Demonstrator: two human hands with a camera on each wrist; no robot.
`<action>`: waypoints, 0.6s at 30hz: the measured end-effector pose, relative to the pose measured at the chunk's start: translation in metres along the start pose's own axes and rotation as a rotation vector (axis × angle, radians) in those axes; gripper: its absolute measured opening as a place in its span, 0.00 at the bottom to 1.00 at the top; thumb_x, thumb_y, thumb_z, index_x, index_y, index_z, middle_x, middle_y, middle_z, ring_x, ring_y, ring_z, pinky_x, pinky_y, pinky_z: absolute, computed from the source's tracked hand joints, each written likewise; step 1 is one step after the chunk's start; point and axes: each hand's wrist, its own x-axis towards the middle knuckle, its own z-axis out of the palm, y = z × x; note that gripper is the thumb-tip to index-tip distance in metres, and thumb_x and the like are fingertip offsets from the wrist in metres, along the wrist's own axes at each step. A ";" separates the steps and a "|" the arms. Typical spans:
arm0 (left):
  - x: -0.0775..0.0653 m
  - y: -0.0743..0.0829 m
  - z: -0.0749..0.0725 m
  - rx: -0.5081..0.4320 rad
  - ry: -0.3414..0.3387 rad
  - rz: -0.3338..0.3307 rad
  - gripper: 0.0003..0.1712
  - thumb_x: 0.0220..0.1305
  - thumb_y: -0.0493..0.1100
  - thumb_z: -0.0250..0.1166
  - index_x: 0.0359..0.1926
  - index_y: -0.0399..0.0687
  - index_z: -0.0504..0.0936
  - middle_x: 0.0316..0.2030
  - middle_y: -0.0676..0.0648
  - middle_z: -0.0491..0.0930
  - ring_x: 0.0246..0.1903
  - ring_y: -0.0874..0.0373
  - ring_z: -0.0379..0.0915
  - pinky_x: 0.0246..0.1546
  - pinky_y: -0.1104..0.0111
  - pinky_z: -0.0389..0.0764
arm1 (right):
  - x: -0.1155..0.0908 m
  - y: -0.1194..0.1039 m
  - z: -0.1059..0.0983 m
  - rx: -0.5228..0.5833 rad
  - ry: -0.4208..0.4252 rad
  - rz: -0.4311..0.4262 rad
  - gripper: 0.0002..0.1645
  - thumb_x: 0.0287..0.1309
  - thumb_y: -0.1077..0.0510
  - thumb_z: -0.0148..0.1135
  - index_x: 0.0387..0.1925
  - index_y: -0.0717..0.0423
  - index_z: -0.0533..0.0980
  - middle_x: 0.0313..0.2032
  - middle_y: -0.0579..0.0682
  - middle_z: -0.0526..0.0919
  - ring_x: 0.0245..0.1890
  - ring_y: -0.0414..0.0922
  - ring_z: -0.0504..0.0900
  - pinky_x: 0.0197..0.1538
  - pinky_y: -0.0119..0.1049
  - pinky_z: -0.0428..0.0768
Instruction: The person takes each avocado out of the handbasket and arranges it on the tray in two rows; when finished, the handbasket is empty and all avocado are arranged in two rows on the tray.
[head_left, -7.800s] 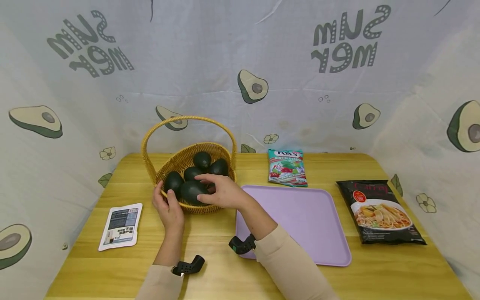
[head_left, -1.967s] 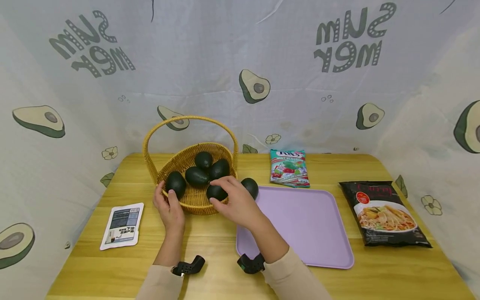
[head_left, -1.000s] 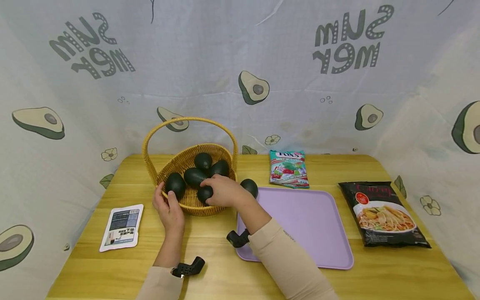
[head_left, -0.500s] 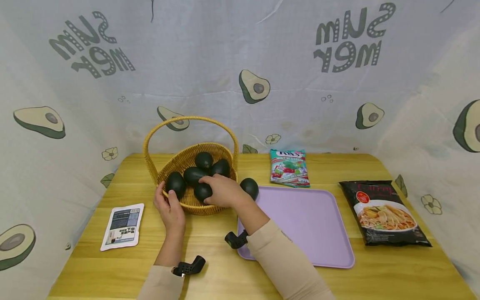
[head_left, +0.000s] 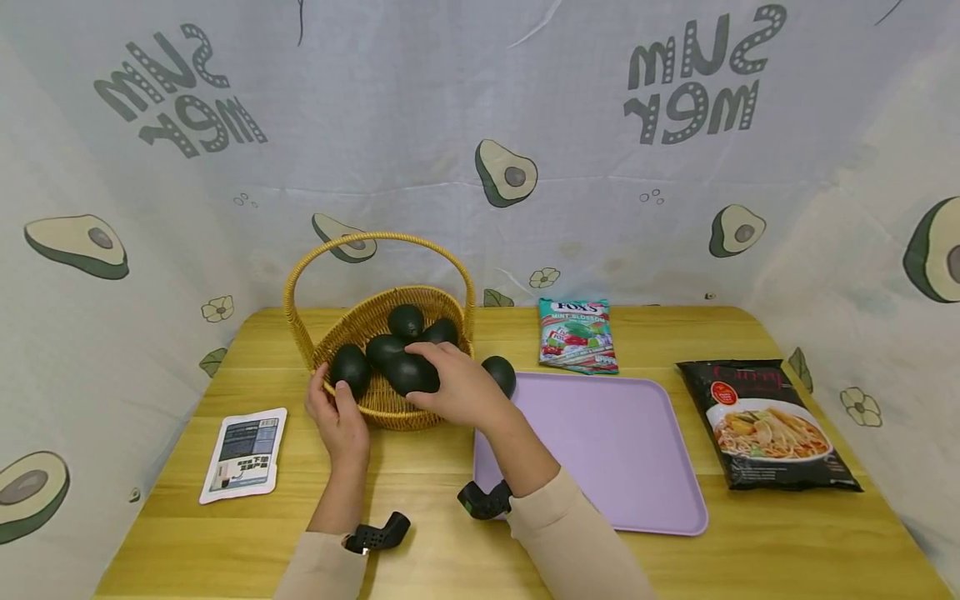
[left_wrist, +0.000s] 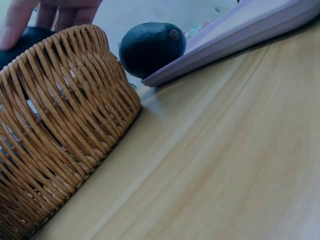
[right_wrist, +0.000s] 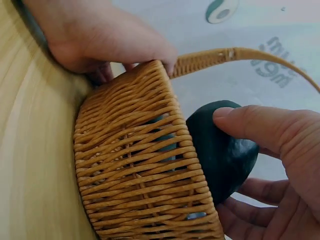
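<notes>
A yellow wicker basket [head_left: 397, 417] with a tall handle holds several dark green avocados, one of them an avocado [head_left: 350, 371] at its left. At the basket's front left rim my left hand [head_left: 341, 421] grips the edge, thumb over it. My right hand [head_left: 457, 387] pinches an avocado [head_left: 408, 375] between thumb and fingers at the front right of the basket. In the right wrist view this avocado [right_wrist: 220, 150] stands partly above the rim. Another avocado [head_left: 500, 375] sits at the far left corner of the lilac tray [head_left: 600, 450].
A candy bag [head_left: 577, 337] lies behind the tray. To the right is a black noodle packet [head_left: 772, 429], and at the left a white flat packet [head_left: 243, 454]. A printed curtain [head_left: 585, 233] hangs behind the wooden table [head_left: 420, 542].
One avocado from the basket now sits at the tray's corner, unlike 7.8 seconds ago. In the last half second my right hand has raised another avocado slightly. My left hand has stayed at the rim.
</notes>
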 end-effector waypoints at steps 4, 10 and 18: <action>0.000 0.001 0.000 -0.006 0.004 0.004 0.26 0.76 0.41 0.51 0.72 0.49 0.67 0.72 0.41 0.58 0.73 0.49 0.52 0.73 0.51 0.57 | -0.009 0.001 -0.003 0.039 0.061 0.005 0.41 0.59 0.47 0.73 0.72 0.41 0.68 0.66 0.52 0.75 0.63 0.54 0.78 0.64 0.55 0.76; 0.000 0.001 0.001 -0.007 0.006 0.003 0.26 0.76 0.41 0.50 0.72 0.48 0.66 0.72 0.41 0.57 0.74 0.49 0.51 0.74 0.51 0.56 | -0.019 0.004 -0.006 0.113 0.163 0.010 0.42 0.58 0.48 0.75 0.72 0.39 0.68 0.65 0.51 0.76 0.60 0.52 0.79 0.59 0.53 0.80; 0.000 0.001 0.000 -0.013 0.005 0.010 0.26 0.77 0.41 0.49 0.73 0.47 0.66 0.72 0.40 0.57 0.73 0.49 0.51 0.74 0.55 0.56 | -0.035 0.010 -0.006 0.116 0.231 0.002 0.43 0.56 0.47 0.76 0.72 0.39 0.69 0.62 0.49 0.76 0.52 0.47 0.79 0.51 0.44 0.82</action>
